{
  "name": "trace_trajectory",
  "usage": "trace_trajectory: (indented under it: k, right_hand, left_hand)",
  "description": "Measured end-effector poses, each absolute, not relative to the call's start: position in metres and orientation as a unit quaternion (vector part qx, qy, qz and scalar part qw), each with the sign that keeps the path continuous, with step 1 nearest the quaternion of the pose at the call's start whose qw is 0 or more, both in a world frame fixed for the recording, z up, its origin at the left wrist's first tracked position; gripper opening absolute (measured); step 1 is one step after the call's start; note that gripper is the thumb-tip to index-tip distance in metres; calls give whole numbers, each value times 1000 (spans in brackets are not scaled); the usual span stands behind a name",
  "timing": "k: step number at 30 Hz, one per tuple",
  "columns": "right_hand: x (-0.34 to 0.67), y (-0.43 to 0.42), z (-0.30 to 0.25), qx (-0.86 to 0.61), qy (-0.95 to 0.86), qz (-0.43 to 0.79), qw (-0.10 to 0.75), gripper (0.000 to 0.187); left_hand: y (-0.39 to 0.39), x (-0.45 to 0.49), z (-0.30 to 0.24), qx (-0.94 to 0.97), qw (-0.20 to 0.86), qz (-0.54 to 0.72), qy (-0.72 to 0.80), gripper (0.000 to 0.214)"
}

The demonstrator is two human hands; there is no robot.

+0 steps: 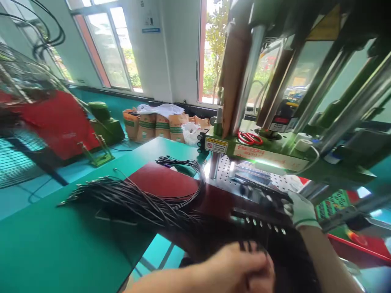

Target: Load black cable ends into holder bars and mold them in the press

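Note:
My left hand [235, 268], bare, is low in the view with its fingers in a dense bundle of black wires [128, 201] and appears to grip them. The bundle fans out to the left over a green mat [61, 248] and a dark red pad [159, 181], with metal-tipped ends at the far left. My right hand [301, 209], in a white glove with a green cuff, holds the end of a black mould plate [259, 195]. That plate rests on a perforated steel table [222, 171] under a green press [262, 156].
Red-handled scissors [249, 138] lie on the press's green base, among chrome columns [247, 77] rising at the upper right. Paper sacks [155, 126] stand by the far wall under the windows. A wire-guarded fan [21, 114] and red cloth [58, 124] stand at the left.

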State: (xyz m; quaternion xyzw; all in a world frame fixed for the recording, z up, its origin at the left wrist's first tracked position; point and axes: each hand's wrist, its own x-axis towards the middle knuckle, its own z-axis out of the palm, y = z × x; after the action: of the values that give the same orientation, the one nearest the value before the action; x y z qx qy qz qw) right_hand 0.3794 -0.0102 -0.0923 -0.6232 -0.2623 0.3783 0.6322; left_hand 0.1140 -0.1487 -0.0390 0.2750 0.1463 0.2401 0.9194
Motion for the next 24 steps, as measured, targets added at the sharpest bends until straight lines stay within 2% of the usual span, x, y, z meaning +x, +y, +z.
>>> trace_trajectory:
  k: [1,3,5,7,9,10,12,13,16,20,24]
  right_hand:
    - [382,-13,-93,-627,-267,379,626,22]
    - [388,-20,-96,-633,-275,378,616,20]
    - [397,-27,-99,-633,-283,394,604,19]
    - [407,-33,-102,-607,-305,443,585,22]
    - [415,-38,-103,-580,-350,492,547,31]
    - [417,-40,-102,-587,-377,492,521,34]
    - [419,-42,-101,-656,-457,415,434,32]
    - [419,-42,-101,-696,-495,356,380,29]
    - [418,-35,-102,-745,-573,225,255,27]
    - [420,-27,-106,-743,-625,148,189,24]
    - [413,-40,-97,-740,-658,68,119,33]
  left_hand:
    - [-139,95,-21,236,926,271,119,20]
    - [-109,54,16,244,869,421,87,19]
    - [-69,16,45,260,723,628,125,17]
    - [-24,-18,59,260,502,798,207,24]
    - [20,-46,54,238,429,842,224,27]
    - [39,-58,45,227,405,849,251,26]
    - [69,-75,18,194,292,819,454,20]
    - [79,-81,1,186,298,800,487,18]
    - [96,-92,-48,177,375,720,556,20]
    - [102,-102,-88,182,462,606,621,20]
    - [105,-109,-93,206,512,508,661,15]
